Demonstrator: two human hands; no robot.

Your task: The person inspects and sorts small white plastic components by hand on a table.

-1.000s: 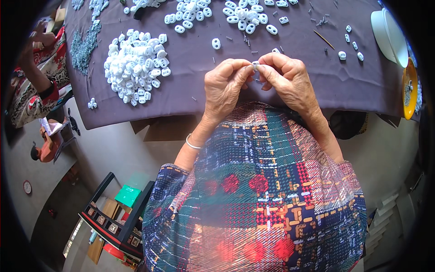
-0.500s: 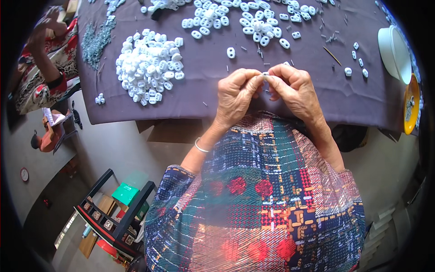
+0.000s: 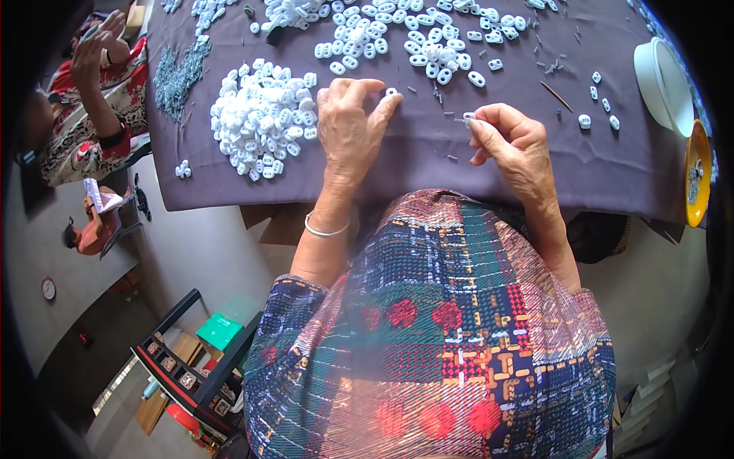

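Note:
My left hand reaches over the dark cloth. Its thumb and forefinger come round a small white two-holed bead lying there, and the thumb covers part of it. To the right, my right hand pinches another white two-holed bead between thumb and forefinger. A thin short pin sticks out to its left. A large heap of white beads lies left of my left hand. More white beads are spread beyond both hands, with tiny grey pins scattered among them.
A thin brown stick and several loose beads lie at right. A white tub and yellow dish stand at the right edge. Clear small pieces lie far left, near another person's arm.
My hands were together over one bead; they have parted. The left moved left and away from me to the lone bead on the cloth. The right drew rightward with a bead in its fingers.

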